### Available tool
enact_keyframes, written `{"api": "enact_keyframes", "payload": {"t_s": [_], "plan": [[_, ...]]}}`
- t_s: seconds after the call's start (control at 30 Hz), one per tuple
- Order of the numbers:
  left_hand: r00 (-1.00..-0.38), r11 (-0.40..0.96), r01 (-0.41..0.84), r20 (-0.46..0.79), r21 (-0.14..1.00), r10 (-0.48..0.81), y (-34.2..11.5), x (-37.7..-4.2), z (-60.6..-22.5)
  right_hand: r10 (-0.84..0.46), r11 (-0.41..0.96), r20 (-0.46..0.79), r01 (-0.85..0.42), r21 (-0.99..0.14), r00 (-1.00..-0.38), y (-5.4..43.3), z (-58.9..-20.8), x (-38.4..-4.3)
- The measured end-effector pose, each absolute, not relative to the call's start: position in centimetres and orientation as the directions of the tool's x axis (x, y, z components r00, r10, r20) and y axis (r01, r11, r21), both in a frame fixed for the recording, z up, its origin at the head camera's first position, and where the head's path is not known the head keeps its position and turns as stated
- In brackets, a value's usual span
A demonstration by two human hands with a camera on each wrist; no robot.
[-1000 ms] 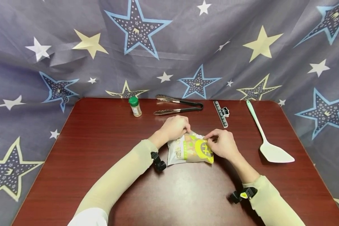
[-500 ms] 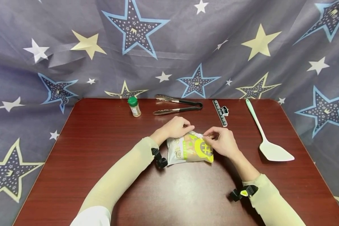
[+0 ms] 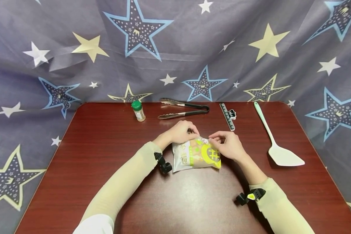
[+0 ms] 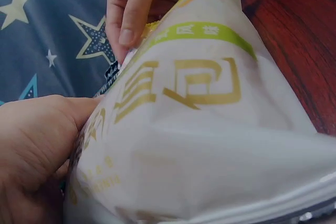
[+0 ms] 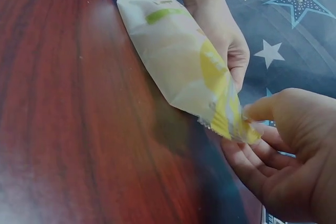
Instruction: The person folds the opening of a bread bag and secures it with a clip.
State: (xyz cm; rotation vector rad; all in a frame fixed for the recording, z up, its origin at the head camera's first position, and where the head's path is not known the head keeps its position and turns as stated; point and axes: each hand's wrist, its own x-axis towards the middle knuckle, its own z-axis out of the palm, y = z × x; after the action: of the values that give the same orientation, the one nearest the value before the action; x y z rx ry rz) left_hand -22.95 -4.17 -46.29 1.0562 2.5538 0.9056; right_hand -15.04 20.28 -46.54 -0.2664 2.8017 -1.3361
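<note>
1. Snack bag [image 3: 200, 158] is flat mid-table [image 3: 187, 201], far edge partly blocked by hands.
2. Left hand [image 3: 182, 132] grips that edge, fingers curled; right hand [image 3: 229, 145] pinches the right corner.
3. Behind them: green-capped shaker [image 3: 138, 111], tongs [image 3: 194, 112], piano-key clip [image 3: 227, 117]. Spatula [image 3: 282, 156]'s off right.

The head camera looks down and forward from high up, taking in the table [image 3: 181, 201] and starry cloth [image 3: 175, 45]. The left wrist camera is very close, looking over the bag [image 4: 184, 124] to the right hand [image 4: 137, 6]. The right one, a bit farther off, looks toward the left hand [image 5: 227, 43]; it's blurry, so its tilt is hard to tell. All three share the bag.
</note>
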Motion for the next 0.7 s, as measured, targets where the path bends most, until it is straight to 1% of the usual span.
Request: {"api": "enact_keyframes", "payload": {"t_s": [0.13,0.43,0.57,0.7], "plan": [[-0.711,0.554,0.551,0.002,0.624,0.704,-4.14,-22.88,-46.14,-0.176,0.64,0.013,-0.124,-0.758,-0.984,20.2,-46.43,-15.23],[-0.718,0.567,0.56,0.013,0.604,0.696,-4.38,-22.79,-45.98,-0.16,0.588,-0.041,-0.062,-0.807,-0.986,19.83,-46.3,-15.32],[-0.721,0.565,0.566,0.028,0.6,0.692,-4.4,-22.79,-46.19,-0.142,0.598,-0.045,-0.05,-0.8,-0.989,19.84,-46.22,-15.24],[-0.731,0.576,0.567,0.036,0.589,0.682,-4.45,-22.89,-46.25,-0.133,0.62,-0.025,-0.063,-0.782,-0.991,20.02,-46.31,-15.24]]}}
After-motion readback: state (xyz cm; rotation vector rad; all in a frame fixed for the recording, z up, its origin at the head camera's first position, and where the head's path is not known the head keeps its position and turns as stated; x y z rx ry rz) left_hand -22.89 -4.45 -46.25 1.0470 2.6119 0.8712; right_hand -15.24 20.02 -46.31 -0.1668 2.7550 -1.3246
